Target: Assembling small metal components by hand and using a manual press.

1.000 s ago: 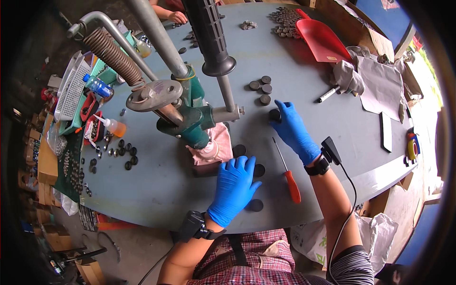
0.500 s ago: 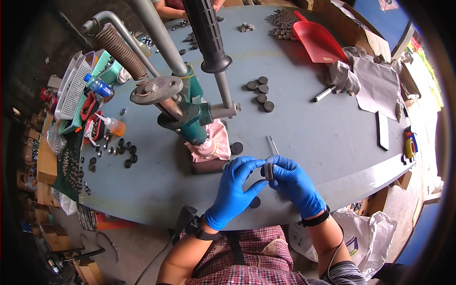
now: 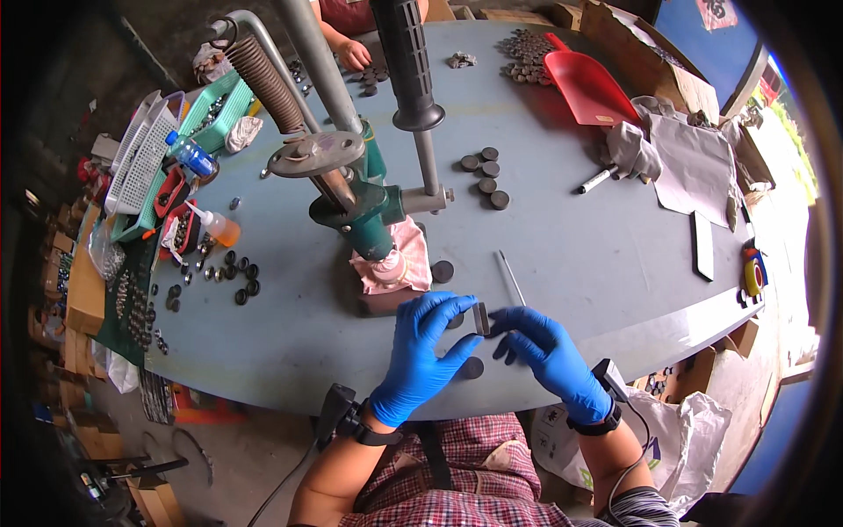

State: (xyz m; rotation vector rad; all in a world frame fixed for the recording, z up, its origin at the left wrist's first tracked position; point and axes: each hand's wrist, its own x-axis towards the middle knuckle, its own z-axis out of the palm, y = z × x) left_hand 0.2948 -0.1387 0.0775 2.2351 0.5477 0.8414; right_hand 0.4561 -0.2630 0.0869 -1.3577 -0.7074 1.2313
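My left hand (image 3: 417,351), in a blue glove, pinches a dark round disc (image 3: 480,319) edge-on between thumb and fingers. Just to its right, my gloved right hand (image 3: 549,353) has its fingers bent and apart, with nothing visible in them. Beneath and beside my left hand, dark discs (image 3: 471,368) lie on the grey table (image 3: 597,272). A thin metal rod, perhaps a screwdriver (image 3: 512,277), lies beyond my right hand. Ahead stands a green hand-lever press (image 3: 369,224) with a black grip (image 3: 406,70), its foot on a pink cloth (image 3: 408,255).
More dark discs (image 3: 488,176) sit mid-table. Toward the far right are a red dustpan (image 3: 588,83), a heap of discs (image 3: 527,53), a marker (image 3: 597,181) and grey cloth (image 3: 694,167). Leftward stand an orange-liquid bottle (image 3: 221,230) and baskets (image 3: 140,167). A co-worker's hand (image 3: 355,55) is across the table.
My right hand has let go of the disc and drawn slightly right; my left hand keeps it. The co-worker's hand has come down to the discs at the far side.
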